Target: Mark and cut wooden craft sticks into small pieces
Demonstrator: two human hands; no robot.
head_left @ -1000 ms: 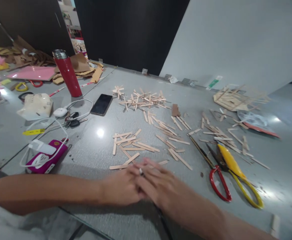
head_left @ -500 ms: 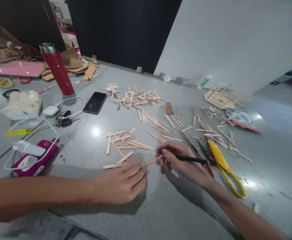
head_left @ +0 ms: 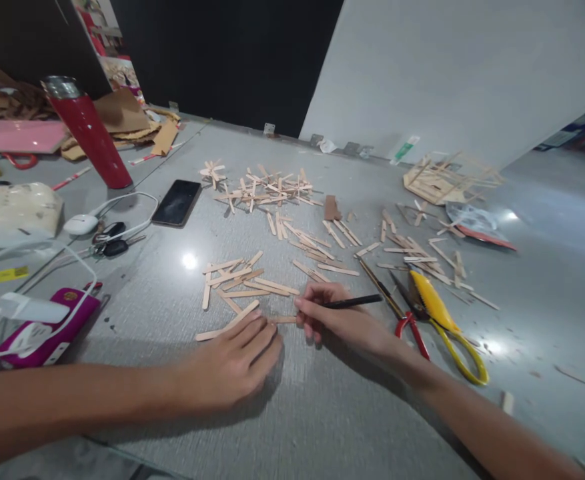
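Note:
My left hand (head_left: 235,363) lies flat on the grey table (head_left: 322,413), fingertips pressing on a wooden craft stick (head_left: 283,320). My right hand (head_left: 335,317) is closed around a black pen (head_left: 352,302), whose tip meets the same stick near the left fingers. A loose cluster of craft sticks (head_left: 242,283) lies just beyond both hands. More sticks (head_left: 267,190) are heaped farther back.
Red-handled scissors (head_left: 405,320) and yellow-handled scissors (head_left: 442,313) lie right of my right hand. A black phone (head_left: 177,202), red flask (head_left: 89,137), keys (head_left: 109,243), a magenta device with white cable (head_left: 37,323) sit left. A stick model (head_left: 447,180) stands back right.
My hands, stacked together a second ago, have parted. The right hand now holds the pen and has shifted left onto the stick; the left hand stays flat. The view has drifted right.

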